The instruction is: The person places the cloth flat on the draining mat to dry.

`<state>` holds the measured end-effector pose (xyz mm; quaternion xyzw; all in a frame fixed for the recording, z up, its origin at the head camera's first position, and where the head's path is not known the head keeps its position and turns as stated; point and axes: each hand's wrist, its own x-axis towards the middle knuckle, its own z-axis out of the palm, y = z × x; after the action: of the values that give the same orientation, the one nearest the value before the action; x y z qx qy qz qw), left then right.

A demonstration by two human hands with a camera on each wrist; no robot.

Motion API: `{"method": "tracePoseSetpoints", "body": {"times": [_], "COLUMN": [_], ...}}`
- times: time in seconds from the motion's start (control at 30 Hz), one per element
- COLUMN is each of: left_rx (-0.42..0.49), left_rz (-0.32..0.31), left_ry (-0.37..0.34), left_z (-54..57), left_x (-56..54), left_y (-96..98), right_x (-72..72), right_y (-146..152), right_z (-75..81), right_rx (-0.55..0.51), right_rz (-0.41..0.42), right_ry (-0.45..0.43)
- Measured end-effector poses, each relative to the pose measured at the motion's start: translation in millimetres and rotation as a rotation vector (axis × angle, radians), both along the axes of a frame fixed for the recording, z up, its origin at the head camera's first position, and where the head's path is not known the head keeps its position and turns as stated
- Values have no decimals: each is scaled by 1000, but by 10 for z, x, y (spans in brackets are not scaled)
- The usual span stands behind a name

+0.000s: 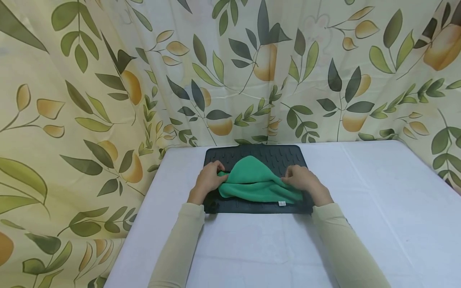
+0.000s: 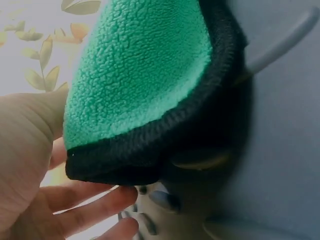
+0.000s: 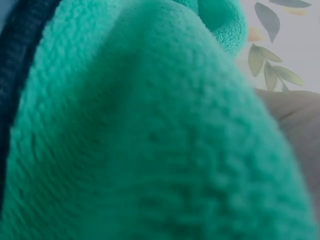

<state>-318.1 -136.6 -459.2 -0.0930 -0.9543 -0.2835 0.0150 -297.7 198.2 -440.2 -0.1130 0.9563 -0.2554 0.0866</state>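
A green fleecy cloth (image 1: 252,176) with a black stitched border and a small white tag (image 1: 282,203) is bunched over a black rubber mat (image 1: 230,207). My left hand (image 1: 210,176) pinches its left corner; in the left wrist view, the other fingers spread below the cloth's dark border (image 2: 115,160). At the other side my right hand (image 1: 300,178) grips the cloth between thumb and curled fingers. Green fleece (image 3: 150,140) fills most of the right wrist view and hides those fingertips. The cloth's middle is raised in a peak, its front edge hanging low over the mat.
The mat lies on a table with a white cover (image 1: 252,248), near its far edge, and has raised studs. A curtain (image 1: 230,72) printed with leaves and fruit hangs behind the table and along its left side.
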Motion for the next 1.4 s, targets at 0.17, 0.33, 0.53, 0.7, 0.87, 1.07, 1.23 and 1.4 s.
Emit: {"method": "tracePoseSetpoints", "body": {"times": [0.17, 0.33, 0.53, 0.7, 0.87, 1.07, 1.23, 1.4], "left_rx": [-55, -55, 45, 118, 189, 214, 170, 131], "left_rz": [-7, -1, 65, 173, 223, 230, 206, 178], "left_ry": [-69, -54, 53, 125, 178, 177, 112, 77], "left_z": [7, 18, 25, 40, 40, 16, -9, -14], "left_x": [-6, 4, -8, -12, -16, -30, -35, -23], "left_y": [1, -4, -3, 1, 0, -9, -16, -12], "right_x": [-29, -39, -40, -31, -40, -24, -14, -38], "right_y": [-20, -28, 13, 76, 95, 115, 138, 104], "right_z": [-42, -62, -28, 32, 66, 113, 103, 37], "right_rx": [2, 0, -45, -104, -159, -170, -128, -105], "right_rz": [18, 36, -11, -142, -202, -160, -105, -142], "right_ry": [-31, -37, 35, 114, 202, 174, 65, 74]}}
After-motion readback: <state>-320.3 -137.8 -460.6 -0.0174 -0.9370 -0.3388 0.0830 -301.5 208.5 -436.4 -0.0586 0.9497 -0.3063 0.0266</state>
